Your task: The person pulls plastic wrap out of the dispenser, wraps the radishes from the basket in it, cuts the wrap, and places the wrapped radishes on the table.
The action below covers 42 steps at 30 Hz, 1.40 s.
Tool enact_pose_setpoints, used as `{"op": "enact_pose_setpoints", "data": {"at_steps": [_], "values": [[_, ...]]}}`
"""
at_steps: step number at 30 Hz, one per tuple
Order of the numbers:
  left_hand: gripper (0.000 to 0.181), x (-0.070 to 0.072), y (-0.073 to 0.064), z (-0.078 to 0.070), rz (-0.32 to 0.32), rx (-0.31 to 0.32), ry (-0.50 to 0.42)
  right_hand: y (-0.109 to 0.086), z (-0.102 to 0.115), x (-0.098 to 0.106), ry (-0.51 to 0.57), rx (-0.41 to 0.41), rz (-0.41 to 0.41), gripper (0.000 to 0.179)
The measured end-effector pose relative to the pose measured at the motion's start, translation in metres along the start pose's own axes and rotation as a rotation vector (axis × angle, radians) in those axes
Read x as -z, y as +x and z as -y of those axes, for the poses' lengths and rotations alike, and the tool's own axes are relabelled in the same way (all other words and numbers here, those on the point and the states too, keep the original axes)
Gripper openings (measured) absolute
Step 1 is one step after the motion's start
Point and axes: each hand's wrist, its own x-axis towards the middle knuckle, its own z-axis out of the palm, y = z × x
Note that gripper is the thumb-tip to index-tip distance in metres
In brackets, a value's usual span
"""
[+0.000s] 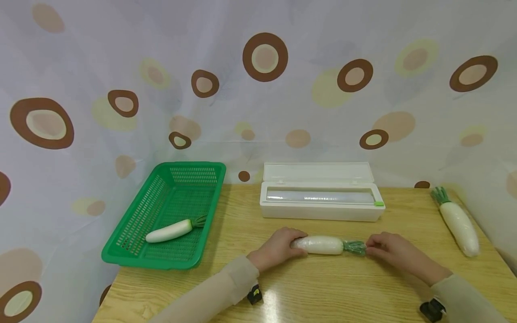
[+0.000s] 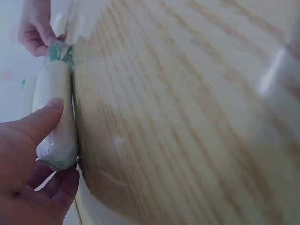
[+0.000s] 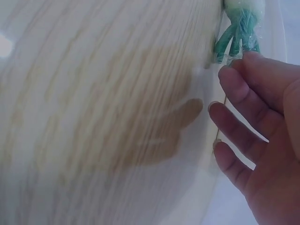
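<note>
A white radish (image 1: pixel 323 245) with trimmed green stems lies across the table, wrapped in clear plastic film. My left hand (image 1: pixel 279 247) grips its left end. In the left wrist view the thumb lies along the radish (image 2: pixel 57 112) and the fingers curl around its end. At the stem end, my right hand (image 1: pixel 397 255) pinches the plastic wrap between thumb and index finger. The right wrist view shows this pinch right at the tips of the wrapped green stems (image 3: pixel 241 33), with the other fingers of the right hand (image 3: pixel 262 117) loosely bent.
Behind the hands stands a white cling film box (image 1: pixel 321 211), lid raised, with a film roll (image 1: pixel 319 196) inside. A green basket (image 1: pixel 220 197) at the left holds another radish (image 1: pixel 169 231). A further radish (image 1: pixel 459 226), apparently wrapped, lies near the right edge of the wooden table (image 1: pixel 343 291).
</note>
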Motion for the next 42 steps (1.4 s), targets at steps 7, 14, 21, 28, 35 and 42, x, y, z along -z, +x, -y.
{"op": "enact_pose_setpoints", "data": {"at_steps": [7,14,21,28,35,42], "values": [[0.038,0.009,-0.009,0.012,0.036,0.007,-0.077,-0.001,-0.004,-0.003,0.014,0.06,-0.012,0.005],[0.04,0.011,-0.012,0.019,0.053,0.066,-0.226,0.0,-0.014,-0.007,-0.039,0.204,-0.086,0.012],[0.037,0.01,-0.005,0.019,0.057,0.092,-0.271,0.004,-0.012,-0.006,-0.065,0.186,-0.041,0.01],[0.033,0.011,-0.006,0.016,0.082,0.068,-0.267,0.002,-0.012,-0.007,-0.044,0.171,-0.055,0.014],[0.034,0.007,-0.011,0.014,0.082,0.027,-0.206,-0.002,-0.012,-0.003,-0.105,0.019,-0.027,0.016],[0.044,0.003,-0.021,0.006,0.096,0.032,-0.158,-0.012,0.007,0.0,-0.118,-0.095,-0.097,0.006]]}}
